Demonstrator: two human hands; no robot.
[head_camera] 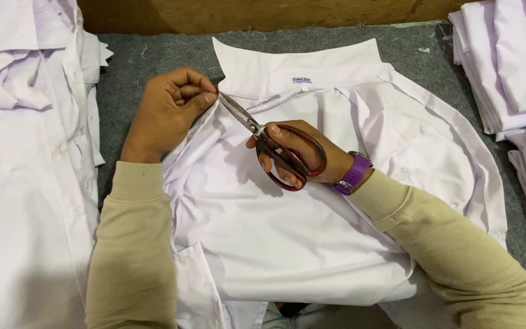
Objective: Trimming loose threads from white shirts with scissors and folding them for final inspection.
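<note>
Gripping dark red scissors (278, 149), right hand (302, 152) points nearly closed blades at white shirt (287, 225) edge pinched by left hand (168, 109) on grey felt table (147, 55).

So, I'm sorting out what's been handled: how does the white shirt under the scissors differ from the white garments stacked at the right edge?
The white collared shirt lies spread open, alone, on the grey felt surface; the stacked white garments are folded and piled. The left hand pinches the shirt's edge while the right hand holds red-handled scissors to it; nobody touches the stack. Both are plain white cloth.
</note>
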